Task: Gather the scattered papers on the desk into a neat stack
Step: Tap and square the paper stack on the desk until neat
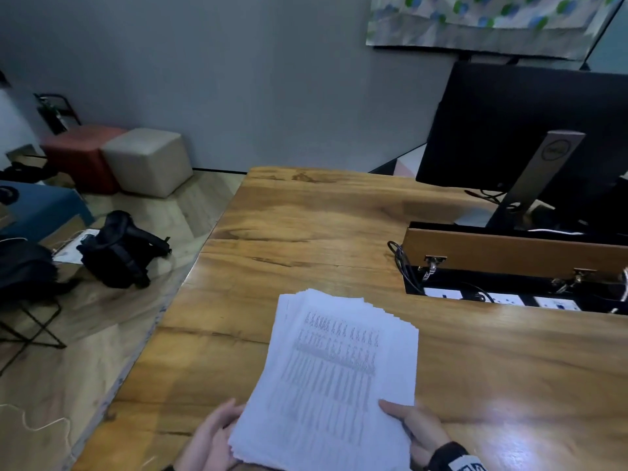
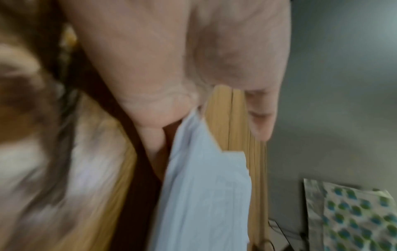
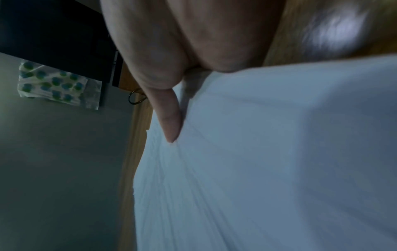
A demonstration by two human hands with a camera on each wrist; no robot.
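Stack of papers [image 1: 334,379]: white sheets, top sheet printed with dense rows and columns of small dark text, unreadable. Gathered into one pile but not squared; far edges fanned and stepped, several corners showing past one another at the upper right. Tilted slightly, long axis running away from the near edge of the wooden desk [image 1: 306,232]. Held at its near end between both hands, left hand [image 1: 210,436] at the lower left corner, right hand [image 1: 418,430] at the lower right edge, thumb on top. Contact with the desk not determinable.
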